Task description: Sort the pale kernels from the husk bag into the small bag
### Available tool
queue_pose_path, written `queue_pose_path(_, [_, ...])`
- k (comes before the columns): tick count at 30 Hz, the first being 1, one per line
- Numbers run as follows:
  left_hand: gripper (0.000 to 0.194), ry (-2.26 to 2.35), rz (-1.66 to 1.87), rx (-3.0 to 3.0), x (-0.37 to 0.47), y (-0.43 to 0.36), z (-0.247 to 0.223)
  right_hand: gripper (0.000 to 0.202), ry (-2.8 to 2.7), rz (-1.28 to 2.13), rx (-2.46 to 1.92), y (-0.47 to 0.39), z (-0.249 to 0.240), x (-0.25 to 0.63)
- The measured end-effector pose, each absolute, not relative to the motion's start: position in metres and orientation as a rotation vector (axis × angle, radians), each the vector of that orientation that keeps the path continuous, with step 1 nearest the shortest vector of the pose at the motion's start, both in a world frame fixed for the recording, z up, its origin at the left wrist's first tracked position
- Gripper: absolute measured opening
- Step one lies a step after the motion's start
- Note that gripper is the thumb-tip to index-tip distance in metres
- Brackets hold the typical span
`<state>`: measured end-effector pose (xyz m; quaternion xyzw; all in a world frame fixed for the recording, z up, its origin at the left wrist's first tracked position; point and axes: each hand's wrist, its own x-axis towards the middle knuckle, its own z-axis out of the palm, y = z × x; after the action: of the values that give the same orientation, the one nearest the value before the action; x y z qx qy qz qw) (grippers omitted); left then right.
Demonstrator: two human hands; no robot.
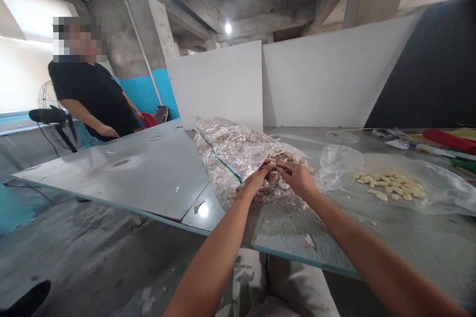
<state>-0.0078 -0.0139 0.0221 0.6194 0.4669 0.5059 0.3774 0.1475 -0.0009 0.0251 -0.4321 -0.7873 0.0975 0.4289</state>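
A large clear plastic bag [226,146] lies on its side on the table, full of pale, papery flakes that look like garlic skins [273,190]. At its open mouth, my left hand [261,174] and my right hand [299,178] meet among the flakes. The fingers of both are bent and pressed together, their tips nearly touching; what is between them is too small to make out. Right of my hands, peeled garlic cloves [396,185] rest in a loose pile on another clear plastic bag [446,188].
Loose flakes [309,241] lie near the table's [148,178] front edge. White panels [316,74] stand behind. Red and green cloths [451,139] are at the far right. A person in a dark shirt [94,91] stands at the left beside a black fan [48,115].
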Motion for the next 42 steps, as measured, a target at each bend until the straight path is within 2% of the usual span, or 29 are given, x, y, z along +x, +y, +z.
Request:
queue_pose_path(16, [0.031,1.018,1.264,1.547,-0.006,-0.01,0.021,0.027,-2.053,0.249,-1.07,-0.003,0.027,0.149])
queue_pose_path(31, [0.043,1.107,1.226,1.545,-0.01,-0.01,0.014,0.027,-2.089,0.179,-1.013,-0.002,0.026,0.151])
queue_pose_path(42, [0.036,0.939,1.262,1.489,-0.007,-0.004,0.011,0.024,-2.167,0.1,-1.092,-0.003,0.03,0.15])
